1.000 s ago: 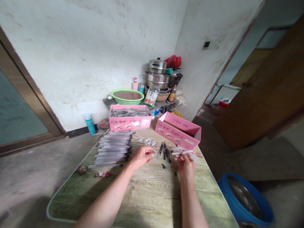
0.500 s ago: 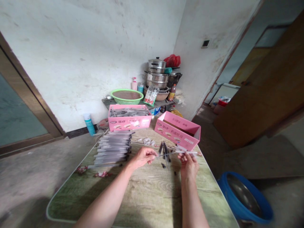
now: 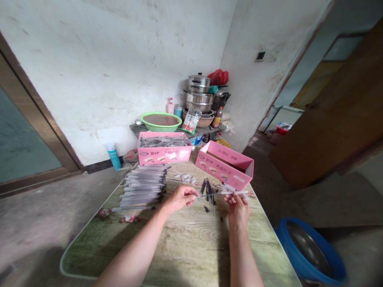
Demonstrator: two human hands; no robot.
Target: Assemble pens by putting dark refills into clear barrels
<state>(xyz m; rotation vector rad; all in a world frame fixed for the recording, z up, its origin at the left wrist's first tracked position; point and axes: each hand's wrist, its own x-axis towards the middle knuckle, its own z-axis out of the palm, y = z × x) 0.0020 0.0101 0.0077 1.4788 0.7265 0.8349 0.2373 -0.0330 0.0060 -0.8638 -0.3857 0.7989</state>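
Between thumb and fingertips, my left hand (image 3: 184,196) pinches one end of a thin grey rod that looks like a pen refill (image 3: 209,195). My right hand (image 3: 238,205) has its fingers closed on a whitish, translucent pen barrel (image 3: 242,192) lying level. The refill's other end meets the barrel's left end; whether it is inside I cannot tell. Below the refill, black pen caps (image 3: 207,187) and several thin rods lie on the table. To the left is a large row of translucent pens (image 3: 143,185) with dark tips.
A pink box (image 3: 164,153) full of pen parts stands at the table's back; another pink box (image 3: 226,169) sits right of it. Small white pieces (image 3: 187,178) and red-white bits (image 3: 131,219) lie on the wood-patterned table (image 3: 185,247). A blue tub (image 3: 311,251) stands at right.
The view has shifted slightly. Both hands keep nearly the same position, with the refill and barrel still in line between them.
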